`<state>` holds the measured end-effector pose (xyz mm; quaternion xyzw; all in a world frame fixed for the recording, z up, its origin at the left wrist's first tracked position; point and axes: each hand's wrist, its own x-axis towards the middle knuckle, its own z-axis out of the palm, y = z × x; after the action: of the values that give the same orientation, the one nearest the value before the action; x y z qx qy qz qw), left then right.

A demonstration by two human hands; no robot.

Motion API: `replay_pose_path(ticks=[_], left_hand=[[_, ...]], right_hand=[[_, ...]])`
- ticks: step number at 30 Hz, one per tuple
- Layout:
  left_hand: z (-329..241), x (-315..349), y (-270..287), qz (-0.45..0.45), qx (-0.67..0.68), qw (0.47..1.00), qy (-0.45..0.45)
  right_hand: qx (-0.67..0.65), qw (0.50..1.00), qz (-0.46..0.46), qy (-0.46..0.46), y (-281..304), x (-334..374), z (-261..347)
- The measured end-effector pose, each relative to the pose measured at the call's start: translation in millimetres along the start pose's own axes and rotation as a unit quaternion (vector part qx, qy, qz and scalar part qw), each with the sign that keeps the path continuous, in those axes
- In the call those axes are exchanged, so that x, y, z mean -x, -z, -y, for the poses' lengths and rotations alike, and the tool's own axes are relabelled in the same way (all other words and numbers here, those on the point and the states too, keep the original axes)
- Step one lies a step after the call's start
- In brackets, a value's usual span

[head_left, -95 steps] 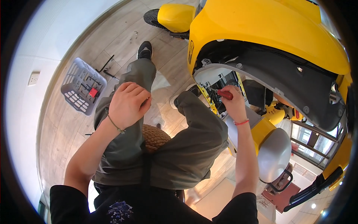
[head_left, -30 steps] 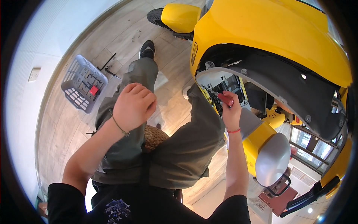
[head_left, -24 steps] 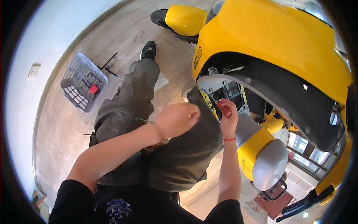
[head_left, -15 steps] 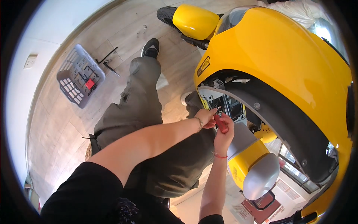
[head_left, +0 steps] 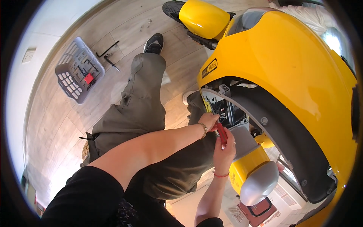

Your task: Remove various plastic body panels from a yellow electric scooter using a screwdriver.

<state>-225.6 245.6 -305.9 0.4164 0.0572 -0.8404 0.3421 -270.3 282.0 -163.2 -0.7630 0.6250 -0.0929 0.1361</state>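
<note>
My right hand is closed around a red-handled hand tool; the tool's exact kind does not show. Its far end points toward my left hand, whose fingers are pinched together near the tip. What those left fingers hold, if anything, is hidden. Both hands are beside the open side of a yellow motor scooter. Inside that opening, dark and metallic inner parts show just past my fingers. A grey-black curved panel edges the opening on the right.
On the floor at the left lies a grey plastic basket with a red item and dark tools inside. Hex keys and small metal pieces rest nearby. A yellow-and-silver body part is below the opening, close to my right forearm.
My right hand has moved slightly down and left, and the red-handled tool stands more upright. My left hand stays near its tip. The whole view has shifted a little.
</note>
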Motion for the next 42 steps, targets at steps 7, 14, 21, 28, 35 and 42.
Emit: replay_pose_path(ticks=[7, 14, 21, 28, 35, 42], left_hand=[[1, 2, -4, -0.026, -0.07, 0.997, -0.024], [1, -4, 4, -0.057, -0.052, 0.997, -0.021], [-5, 11, 0, -0.094, -0.093, 0.991, -0.02], [0, 9, 8, -0.074, -0.032, 0.997, 0.0], [9, 10, 13, -0.073, 0.038, 0.997, -0.004], [4, 16, 9, -0.153, -0.026, 0.988, -0.018]], right_hand=[[-0.072, 0.946, 0.143, -0.283, 3, -3, 1], [-0.2, 0.966, 0.083, -0.144, 8, -2, -6], [-0.366, 0.868, 0.139, -0.305, -68, -51, -103], [-0.277, 0.866, 0.235, -0.343, -140, -95, -115], [-0.286, 0.82, 0.215, -0.447, -164, -110, -106], [-0.336, 0.787, 0.14, -0.498, -179, -107, -112]])
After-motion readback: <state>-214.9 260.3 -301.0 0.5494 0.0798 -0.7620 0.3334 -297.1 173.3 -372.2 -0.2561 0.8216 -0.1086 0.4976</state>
